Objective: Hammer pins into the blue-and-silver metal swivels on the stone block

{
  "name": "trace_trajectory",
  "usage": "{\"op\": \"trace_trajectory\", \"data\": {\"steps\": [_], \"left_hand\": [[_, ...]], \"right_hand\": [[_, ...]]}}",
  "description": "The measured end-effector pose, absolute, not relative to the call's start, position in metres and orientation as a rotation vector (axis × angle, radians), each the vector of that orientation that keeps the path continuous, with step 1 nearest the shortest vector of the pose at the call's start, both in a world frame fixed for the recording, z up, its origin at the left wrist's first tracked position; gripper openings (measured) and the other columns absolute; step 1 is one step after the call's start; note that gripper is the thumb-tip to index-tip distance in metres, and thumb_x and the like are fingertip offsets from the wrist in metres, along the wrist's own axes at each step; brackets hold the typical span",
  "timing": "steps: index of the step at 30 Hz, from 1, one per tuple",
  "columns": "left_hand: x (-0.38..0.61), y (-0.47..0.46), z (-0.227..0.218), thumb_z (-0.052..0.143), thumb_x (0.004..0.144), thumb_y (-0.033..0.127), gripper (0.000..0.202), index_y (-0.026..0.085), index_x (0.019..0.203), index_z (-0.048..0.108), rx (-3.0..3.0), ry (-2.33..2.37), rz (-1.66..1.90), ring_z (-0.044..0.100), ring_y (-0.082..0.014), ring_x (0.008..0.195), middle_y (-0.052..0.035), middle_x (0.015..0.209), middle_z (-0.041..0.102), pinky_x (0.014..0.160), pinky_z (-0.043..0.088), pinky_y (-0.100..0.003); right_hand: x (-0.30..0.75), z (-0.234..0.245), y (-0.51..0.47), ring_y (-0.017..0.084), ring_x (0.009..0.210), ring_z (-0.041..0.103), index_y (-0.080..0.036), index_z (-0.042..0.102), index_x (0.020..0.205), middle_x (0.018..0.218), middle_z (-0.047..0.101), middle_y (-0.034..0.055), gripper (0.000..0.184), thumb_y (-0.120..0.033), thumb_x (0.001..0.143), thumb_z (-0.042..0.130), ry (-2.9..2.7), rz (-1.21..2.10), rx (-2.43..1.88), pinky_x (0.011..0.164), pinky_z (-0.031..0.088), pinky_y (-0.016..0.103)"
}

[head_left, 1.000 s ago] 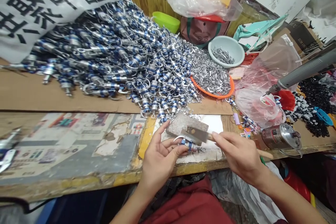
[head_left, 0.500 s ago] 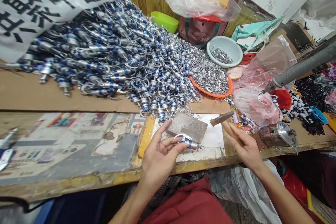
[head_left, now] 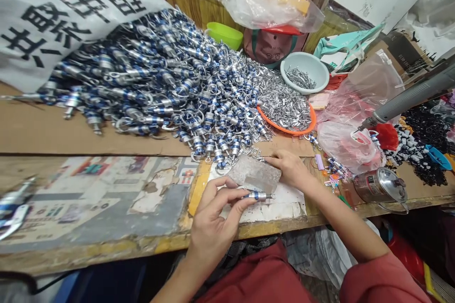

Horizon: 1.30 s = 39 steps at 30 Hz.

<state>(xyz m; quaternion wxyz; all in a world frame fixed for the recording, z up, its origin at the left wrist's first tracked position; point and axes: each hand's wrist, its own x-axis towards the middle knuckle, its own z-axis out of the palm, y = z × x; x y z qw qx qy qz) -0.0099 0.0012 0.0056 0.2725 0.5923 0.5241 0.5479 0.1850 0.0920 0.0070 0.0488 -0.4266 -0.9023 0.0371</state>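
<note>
My left hand (head_left: 213,220) pinches a small silver and blue clasp (head_left: 256,194) between thumb and fingers, just in front of a grey stone block (head_left: 255,173) on a white sheet. My right hand (head_left: 289,168) reaches past the block's far right corner, fingers curled down onto tiny loose metal pieces (head_left: 261,156) on the bench. What its fingertips hold, if anything, is hidden. A big heap of the same blue and silver clasps (head_left: 167,80) covers the cardboard behind.
An orange tray (head_left: 287,104) heaped with small silver parts sits behind the block, with a pale bowl (head_left: 304,72) of pins beyond it. A steel cup (head_left: 381,184), plastic bags (head_left: 351,118) and a grey power tool (head_left: 408,97) crowd the right.
My right hand has let go of the hammer, which is out of sight, and moved forward and left to the loose pieces beyond the block. My left hand still holds the clasp.
</note>
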Motion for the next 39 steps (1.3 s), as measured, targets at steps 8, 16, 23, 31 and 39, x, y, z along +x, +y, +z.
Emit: {"op": "trace_trajectory", "data": {"steps": [8, 16, 23, 31, 39], "left_hand": [[-0.012, 0.009, 0.007, 0.065, 0.071, 0.018, 0.006, 0.021, 0.074, 0.07, 1.618, 1.309, 1.407, 0.059, -0.0132, 0.068, -0.0014, 0.074, 0.061, 0.063, 0.048, -0.023], [-0.016, 0.008, 0.009, 0.064, 0.071, 0.018, 0.011, 0.023, 0.076, 0.073, 1.555, 1.308, 1.408, 0.061, -0.014, 0.065, -0.0024, 0.072, 0.066, 0.06, 0.049, -0.024], [-0.016, 0.009, 0.011, 0.063, 0.072, 0.016, 0.01, 0.023, 0.072, 0.071, 1.582, 1.286, 1.402, 0.061, -0.0142, 0.066, -0.0017, 0.071, 0.066, 0.062, 0.049, -0.024], [-0.017, 0.01, 0.011, 0.062, 0.072, 0.017, 0.009, 0.021, 0.07, 0.069, 1.568, 1.274, 1.374, 0.061, -0.0143, 0.068, -0.0019, 0.072, 0.064, 0.063, 0.048, -0.024], [-0.017, 0.011, 0.01, 0.062, 0.072, 0.019, 0.007, 0.021, 0.071, 0.069, 1.568, 1.296, 1.378, 0.061, -0.0147, 0.066, -0.002, 0.07, 0.064, 0.061, 0.049, -0.025]], "right_hand": [[0.187, 0.016, 0.094, 0.019, 0.078, 0.053, -0.011, 0.058, 0.098, 0.088, 0.059, 0.0092, 0.03, -0.004, 0.069, 0.056, -2.872, 0.079, -1.285, 0.066, 0.04, 0.027], [0.21, 0.008, 0.104, 0.016, 0.074, 0.058, -0.015, 0.064, 0.089, 0.078, 0.064, 0.0059, 0.021, -0.009, 0.082, 0.045, -2.509, 0.122, -1.238, 0.068, 0.045, 0.027], [0.2, 0.016, 0.096, 0.017, 0.08, 0.057, -0.018, 0.063, 0.095, 0.084, 0.063, 0.0053, 0.016, -0.017, 0.085, 0.05, -2.579, 0.051, -1.357, 0.07, 0.043, 0.027], [0.194, 0.003, 0.088, 0.019, 0.08, 0.05, -0.013, 0.058, 0.088, 0.084, 0.058, 0.0088, 0.018, -0.005, 0.084, 0.043, -2.767, -0.03, -1.417, 0.069, 0.038, 0.029], [0.203, 0.015, 0.09, 0.017, 0.074, 0.053, -0.015, 0.063, 0.084, 0.08, 0.058, 0.0066, 0.023, 0.0, 0.075, 0.047, -2.65, 0.146, -1.28, 0.065, 0.043, 0.028]]}}
